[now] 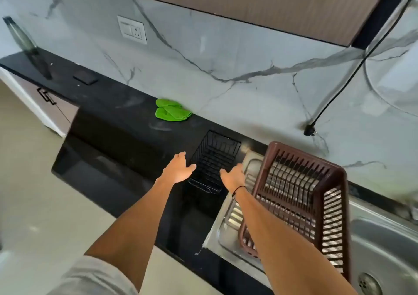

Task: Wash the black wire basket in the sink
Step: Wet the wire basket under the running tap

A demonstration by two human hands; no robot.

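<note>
Both of our hands reach forward with fingers straight and loosely spread: our left hand [179, 167] hangs at the left edge of the black wire basket [213, 161], its thumb pointing toward the wire wall, and our right hand [233, 175] comes in at the basket's right front corner, a thin dark band around that wrist. Neither hand grips anything; whether the fingertips already touch the wires we cannot tell, since the hands overlap the basket from this angle. So the basket sits between our two hands, standing upright on the black countertop [126, 123], just left of the steel sink [382, 238] and near the marble backsplash. We see nothing inside it, only the dark counter through its grid. Just to its right, a brown plastic dish rack [300, 190] rests tilted over the ribbed drainboard of the sink, and our right forearm crosses its near left corner; its slots hold nothing that we can make out. The sink basin at the far right shows its drain. Farther back on the counter lies a folded green cloth [172, 110], well apart from the basket, and a dark bottle [27, 43] stands at the far left end. A black power cord [334, 86] hangs down the wall with its plug loose above the rack.
</note>
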